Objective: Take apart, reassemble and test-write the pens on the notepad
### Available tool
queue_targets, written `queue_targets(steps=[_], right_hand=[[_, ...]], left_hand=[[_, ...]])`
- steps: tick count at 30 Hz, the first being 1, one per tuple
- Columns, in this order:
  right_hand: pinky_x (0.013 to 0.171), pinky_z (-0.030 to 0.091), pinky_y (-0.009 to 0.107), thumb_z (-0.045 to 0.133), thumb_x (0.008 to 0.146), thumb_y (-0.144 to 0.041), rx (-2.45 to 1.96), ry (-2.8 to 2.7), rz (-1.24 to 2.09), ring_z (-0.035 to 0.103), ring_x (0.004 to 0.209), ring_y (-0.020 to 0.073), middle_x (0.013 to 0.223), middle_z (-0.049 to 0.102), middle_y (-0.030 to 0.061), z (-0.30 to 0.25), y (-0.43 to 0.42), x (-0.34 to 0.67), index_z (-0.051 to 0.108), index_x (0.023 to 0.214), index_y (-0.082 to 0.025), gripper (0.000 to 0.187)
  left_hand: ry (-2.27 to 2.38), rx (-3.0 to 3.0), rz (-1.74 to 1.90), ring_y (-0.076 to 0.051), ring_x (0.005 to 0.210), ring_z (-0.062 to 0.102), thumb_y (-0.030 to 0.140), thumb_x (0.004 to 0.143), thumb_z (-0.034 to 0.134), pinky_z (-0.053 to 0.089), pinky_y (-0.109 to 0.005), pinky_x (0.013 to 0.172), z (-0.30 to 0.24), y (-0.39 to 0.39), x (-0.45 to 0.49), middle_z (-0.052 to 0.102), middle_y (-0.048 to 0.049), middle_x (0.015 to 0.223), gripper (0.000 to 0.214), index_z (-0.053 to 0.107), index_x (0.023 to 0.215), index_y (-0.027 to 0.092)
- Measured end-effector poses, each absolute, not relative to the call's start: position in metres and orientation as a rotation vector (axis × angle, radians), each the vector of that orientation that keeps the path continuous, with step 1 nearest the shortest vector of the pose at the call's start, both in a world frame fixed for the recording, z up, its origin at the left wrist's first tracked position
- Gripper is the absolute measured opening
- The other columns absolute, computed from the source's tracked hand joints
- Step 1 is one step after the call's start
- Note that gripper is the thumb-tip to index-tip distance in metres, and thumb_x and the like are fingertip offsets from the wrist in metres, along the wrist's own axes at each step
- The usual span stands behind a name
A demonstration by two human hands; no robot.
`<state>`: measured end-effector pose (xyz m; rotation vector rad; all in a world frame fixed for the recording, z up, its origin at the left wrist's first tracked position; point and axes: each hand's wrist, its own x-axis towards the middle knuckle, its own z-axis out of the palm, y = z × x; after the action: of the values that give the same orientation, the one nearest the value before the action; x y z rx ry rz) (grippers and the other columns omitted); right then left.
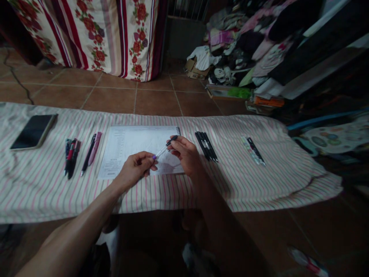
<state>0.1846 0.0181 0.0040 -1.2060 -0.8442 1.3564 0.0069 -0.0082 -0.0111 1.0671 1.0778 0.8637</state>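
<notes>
My left hand and my right hand hold one thin pen between them above a spiral notebook. The left fingers pinch its purple lower end. The right fingers grip its black upper end. The notebook lies open on a pink-striped cloth spread over the tiled floor.
Left of the notebook lie a dark and a pink pen, a cluster of pens and a phone. To the right lie several black pens and two more. A floral cloth and a clothes pile stand beyond.
</notes>
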Motion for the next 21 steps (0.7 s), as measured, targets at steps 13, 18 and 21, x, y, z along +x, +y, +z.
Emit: queue_targets(steps=[13, 18, 21], right_hand=[[0.051, 0.033, 0.02, 0.072, 0.062, -0.034, -1.17, -0.771, 1.339, 0.059, 0.069, 0.0092, 0.089, 0.069, 0.0001, 0.0041, 0.0218, 0.1926, 0.065, 0.084, -0.022, 0.026], [0.055, 0.035, 0.021, 0.071, 0.064, -0.035, -1.184, -0.79, 1.338, 0.06, 0.072, 0.0103, 0.091, 0.07, 0.0006, 0.0038, 0.0216, 0.1934, 0.065, 0.086, -0.022, 0.026], [0.056, 0.036, 0.021, 0.071, 0.064, -0.036, -1.196, -0.792, 1.328, 0.061, 0.073, 0.0105, 0.092, 0.07, 0.0011, 0.0037, 0.0215, 0.1929, 0.065, 0.087, -0.022, 0.027]], left_hand=[[1.063, 1.074, 0.876, -0.009, 0.049, 0.05, 0.042, 0.071, 0.068, 0.036, -0.023, 0.047, -0.0065, -0.009, 0.0117, 0.068, -0.0062, 0.068, 0.033, 0.064, 0.086, 0.012], [1.06, 1.078, 0.868, -0.01, 0.05, 0.052, 0.041, 0.072, 0.068, 0.037, -0.023, 0.048, -0.0063, -0.0082, 0.0116, 0.068, -0.006, 0.067, 0.032, 0.064, 0.086, 0.013], [1.062, 1.086, 0.858, -0.008, 0.046, 0.047, 0.04, 0.073, 0.067, 0.036, -0.023, 0.047, -0.0079, -0.0077, 0.011, 0.068, -0.0054, 0.066, 0.03, 0.064, 0.086, 0.013]])
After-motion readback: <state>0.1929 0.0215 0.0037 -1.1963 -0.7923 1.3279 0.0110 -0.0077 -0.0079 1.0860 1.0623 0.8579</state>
